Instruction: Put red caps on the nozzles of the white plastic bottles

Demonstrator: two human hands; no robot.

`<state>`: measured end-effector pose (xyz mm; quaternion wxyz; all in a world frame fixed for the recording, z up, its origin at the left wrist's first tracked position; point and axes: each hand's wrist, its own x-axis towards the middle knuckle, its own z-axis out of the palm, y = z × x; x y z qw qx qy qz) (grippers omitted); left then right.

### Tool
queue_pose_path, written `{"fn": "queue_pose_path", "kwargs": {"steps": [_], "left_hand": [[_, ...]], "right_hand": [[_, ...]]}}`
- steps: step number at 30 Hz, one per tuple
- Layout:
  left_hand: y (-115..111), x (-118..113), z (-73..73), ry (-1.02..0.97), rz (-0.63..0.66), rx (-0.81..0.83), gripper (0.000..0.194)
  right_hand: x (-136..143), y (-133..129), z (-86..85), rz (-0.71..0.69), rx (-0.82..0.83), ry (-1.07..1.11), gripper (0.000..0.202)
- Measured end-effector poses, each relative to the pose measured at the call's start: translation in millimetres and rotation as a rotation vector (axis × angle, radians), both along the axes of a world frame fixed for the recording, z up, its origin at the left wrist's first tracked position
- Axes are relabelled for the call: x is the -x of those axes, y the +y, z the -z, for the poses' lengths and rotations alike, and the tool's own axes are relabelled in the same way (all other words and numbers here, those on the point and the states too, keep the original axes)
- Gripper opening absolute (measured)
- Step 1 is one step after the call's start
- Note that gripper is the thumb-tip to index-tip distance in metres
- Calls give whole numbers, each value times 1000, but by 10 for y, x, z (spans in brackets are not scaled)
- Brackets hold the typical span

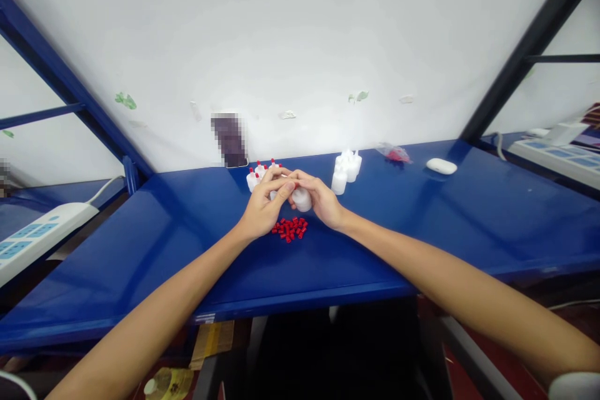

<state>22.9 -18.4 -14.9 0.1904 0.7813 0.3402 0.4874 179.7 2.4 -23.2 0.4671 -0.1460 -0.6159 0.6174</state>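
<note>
My right hand [324, 201] is wrapped round a small white plastic bottle [302, 200], held tilted above the table. My left hand [263, 207] is closed, its thumb and fingers pinching a red cap [295, 185] at the bottle's tip; the fingers partly hide it. Just below the hands lies a loose pile of red caps [289, 229]. Behind my left hand stand several white bottles with red tips [253, 180], partly covered by the fingers. To the right of my right hand is a group of white bottles without red caps [340, 182].
A blue table [375, 256] carries everything. A phone [230, 140] leans on the wall at the back. Farther right lie a clear bag with red pieces [396, 154] and a white earphone case [441, 166]. Power strips [42, 231] sit beyond the frame bars.
</note>
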Motion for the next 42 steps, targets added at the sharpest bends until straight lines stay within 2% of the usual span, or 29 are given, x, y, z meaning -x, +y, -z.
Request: {"fn": "queue_pose_path", "kwargs": {"steps": [6, 15, 20, 27, 42], "left_hand": [[22, 14, 17, 14, 45, 29, 47], [37, 63, 58, 69, 16, -47, 23], [28, 54, 67, 103, 7, -65, 17], [53, 56, 93, 145, -36, -96, 17], [41, 44, 87, 203, -35, -121, 14]], "right_hand": [[21, 2, -9, 46, 55, -22, 29], [-3, -36, -39, 140, 37, -71, 22], [-19, -57, -30, 129, 2, -135, 17], [-44, -44, 17, 154, -72, -154, 17], [-62, 11, 36, 221, -165, -209, 19]]}}
